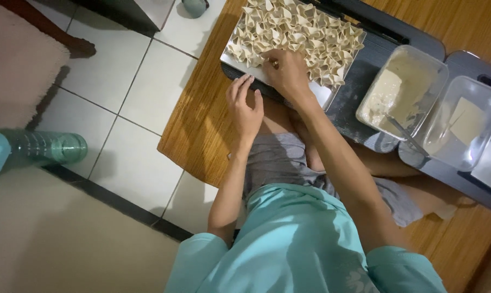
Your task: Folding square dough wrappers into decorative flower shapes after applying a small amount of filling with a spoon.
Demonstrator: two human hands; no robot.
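Our right hand [286, 70] rests fingers-down on the folded dumplings [299, 32] heaped on the tray [320, 93] at top centre, grip unclear; our left hand [244, 106] hovers open beside it. Pressing could crush them or push some off the crowded tray edge.

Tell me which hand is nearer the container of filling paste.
Right. The right hand rests on the tray of folded dumplings, beside the paste container; the left hand lies farther away, off the tray's near edge.
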